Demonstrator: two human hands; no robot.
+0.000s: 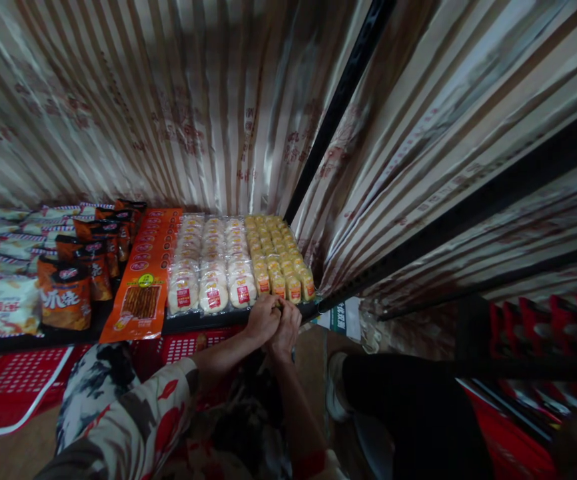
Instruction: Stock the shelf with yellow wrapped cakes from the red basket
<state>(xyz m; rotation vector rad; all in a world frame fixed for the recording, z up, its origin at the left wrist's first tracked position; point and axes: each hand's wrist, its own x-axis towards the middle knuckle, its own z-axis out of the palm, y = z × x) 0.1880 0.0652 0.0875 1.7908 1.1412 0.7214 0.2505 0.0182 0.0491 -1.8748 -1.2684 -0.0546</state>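
Observation:
My left hand [262, 321] and my right hand [286, 328] meet at the shelf's front edge, fingers closed and pressed together. Whatever they pinch is hidden between the fingers. Just behind them stand rows of small yellow wrapped packets [276, 250], the front ones with orange labels. To the left lie rows of round white wrapped cakes [213, 287] with red labels. Beside these, a long flat orange snack packet [141, 283] reaches over the shelf edge.
Orange-and-black bags [65, 297] and white snack bags [14, 305] fill the shelf's left part. Red baskets [13, 380] sit below. A black post [336, 110] and rail [448, 213] cross before striped curtains [208, 100]. Another person's dark-clothed leg [408, 400] is close at right.

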